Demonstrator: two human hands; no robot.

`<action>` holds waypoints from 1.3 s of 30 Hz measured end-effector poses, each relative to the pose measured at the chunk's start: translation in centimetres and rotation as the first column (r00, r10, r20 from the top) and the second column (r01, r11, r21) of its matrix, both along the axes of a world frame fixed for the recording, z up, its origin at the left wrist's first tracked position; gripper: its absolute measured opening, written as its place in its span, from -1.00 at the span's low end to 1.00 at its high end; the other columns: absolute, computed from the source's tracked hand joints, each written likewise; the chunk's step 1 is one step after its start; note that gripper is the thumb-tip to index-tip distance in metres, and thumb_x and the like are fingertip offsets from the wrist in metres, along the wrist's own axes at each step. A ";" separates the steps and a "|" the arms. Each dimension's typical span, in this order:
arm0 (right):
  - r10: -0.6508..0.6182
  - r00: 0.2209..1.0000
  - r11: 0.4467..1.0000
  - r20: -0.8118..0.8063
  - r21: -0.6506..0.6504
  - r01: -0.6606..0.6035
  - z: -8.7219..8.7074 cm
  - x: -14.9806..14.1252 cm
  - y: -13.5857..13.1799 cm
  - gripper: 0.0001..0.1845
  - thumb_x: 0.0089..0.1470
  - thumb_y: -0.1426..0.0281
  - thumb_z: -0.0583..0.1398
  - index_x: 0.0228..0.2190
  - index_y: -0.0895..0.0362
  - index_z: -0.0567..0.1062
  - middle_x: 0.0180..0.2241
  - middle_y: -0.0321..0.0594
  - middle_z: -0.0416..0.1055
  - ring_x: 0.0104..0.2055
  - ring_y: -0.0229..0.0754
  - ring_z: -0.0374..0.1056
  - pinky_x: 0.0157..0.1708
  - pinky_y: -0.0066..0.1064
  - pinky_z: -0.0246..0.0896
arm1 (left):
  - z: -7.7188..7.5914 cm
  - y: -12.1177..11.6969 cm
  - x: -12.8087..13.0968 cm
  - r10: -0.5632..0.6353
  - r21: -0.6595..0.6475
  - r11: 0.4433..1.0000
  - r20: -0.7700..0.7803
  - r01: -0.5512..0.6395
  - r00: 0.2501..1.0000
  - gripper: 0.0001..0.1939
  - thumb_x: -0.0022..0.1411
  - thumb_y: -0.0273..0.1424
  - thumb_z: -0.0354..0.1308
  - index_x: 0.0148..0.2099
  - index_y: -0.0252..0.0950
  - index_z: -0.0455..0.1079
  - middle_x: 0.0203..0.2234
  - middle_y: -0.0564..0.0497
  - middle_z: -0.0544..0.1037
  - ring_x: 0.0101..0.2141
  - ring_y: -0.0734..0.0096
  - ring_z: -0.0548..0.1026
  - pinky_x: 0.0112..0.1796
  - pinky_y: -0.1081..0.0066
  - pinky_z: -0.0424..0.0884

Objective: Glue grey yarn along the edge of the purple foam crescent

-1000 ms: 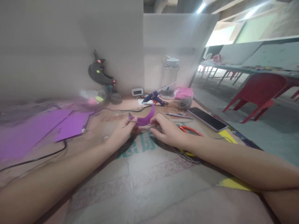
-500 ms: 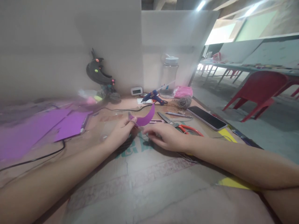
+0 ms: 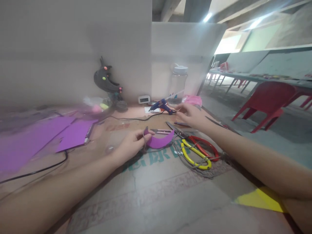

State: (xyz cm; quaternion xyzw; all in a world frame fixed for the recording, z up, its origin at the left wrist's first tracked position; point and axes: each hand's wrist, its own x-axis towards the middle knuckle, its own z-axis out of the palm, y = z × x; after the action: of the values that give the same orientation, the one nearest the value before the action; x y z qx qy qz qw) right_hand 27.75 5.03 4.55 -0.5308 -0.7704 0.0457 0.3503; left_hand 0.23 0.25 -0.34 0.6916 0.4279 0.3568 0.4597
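My left hand (image 3: 134,143) pinches one end of a purple crescent-shaped paper cutout (image 3: 159,141). Grey yarn (image 3: 143,146) runs by its fingertips and trails right across the board. Farther back, my right hand (image 3: 190,114) has its fingers apart at the handle end of a blue glue gun (image 3: 159,105); whether it touches the handle I cannot tell. Between my arms lie scissors with red handles (image 3: 204,148) and a yellow-handled tool (image 3: 195,156), with yarn looped over them. Behind the cutout is a utility knife (image 3: 162,131).
Purple paper sheets (image 3: 75,135) and a black cord (image 3: 48,165) lie left. At the back are a dark crescent ornament (image 3: 104,79), a small digital clock (image 3: 143,99), a clear bottle (image 3: 179,81) and a pink bundle (image 3: 192,100). Yellow paper (image 3: 260,199) sits under my right forearm.
My right hand has moved away from the cutout, back and right to the glue gun, uncovering the scissors and yellow handles. The cutout in my left hand has come lower and slightly right.
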 end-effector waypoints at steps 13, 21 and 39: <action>-0.009 0.989 0.985 0.151 -0.170 0.035 -0.5 -2.0 5.5 -0.32 0.09 0.37 0.19 0.22 0.29 0.24 0.25 0.13 0.21 0.28 0.07 0.17 0.25 -0.15 0.03 | 0.5 -0.5 0.3 -0.056 0.043 0.997 -0.091 0.060 0.994 -0.57 0.30 -0.06 0.01 -0.13 -0.30 0.50 -0.61 0.11 0.37 -0.62 0.50 0.28 -0.58 0.51 0.17; -0.087 0.984 0.966 0.157 -0.230 0.122 -1.4 -4.5 9.4 -0.49 0.06 0.30 0.25 0.01 0.31 0.44 -0.08 0.08 0.52 -0.10 0.01 0.46 -0.11 -0.29 0.31 | 0.5 -0.4 0.2 -0.053 0.055 0.997 -0.092 0.058 0.994 -0.55 0.32 -0.10 -0.01 -0.07 -0.34 0.51 -0.57 0.08 0.39 -0.57 0.47 0.32 -0.53 0.50 0.20; 0.035 0.958 0.985 -0.285 -0.150 -0.081 -0.2 -1.8 -4.1 -0.80 0.11 0.22 0.19 -0.37 0.09 0.50 -0.36 -0.20 0.55 -0.30 -0.13 0.50 -0.21 -0.33 0.40 | -0.4 0.2 0.2 -0.022 0.043 0.999 -0.029 0.024 0.999 -0.64 0.28 -0.10 0.06 -0.38 -0.29 0.33 -0.62 0.15 0.31 -0.60 0.54 0.24 -0.54 0.52 0.16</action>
State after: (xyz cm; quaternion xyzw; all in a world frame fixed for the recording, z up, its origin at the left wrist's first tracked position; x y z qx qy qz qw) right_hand 25.90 0.94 4.39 -0.5225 -0.7218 0.1928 0.4109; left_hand 0.39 0.41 -0.75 0.7115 0.4186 0.3507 0.4423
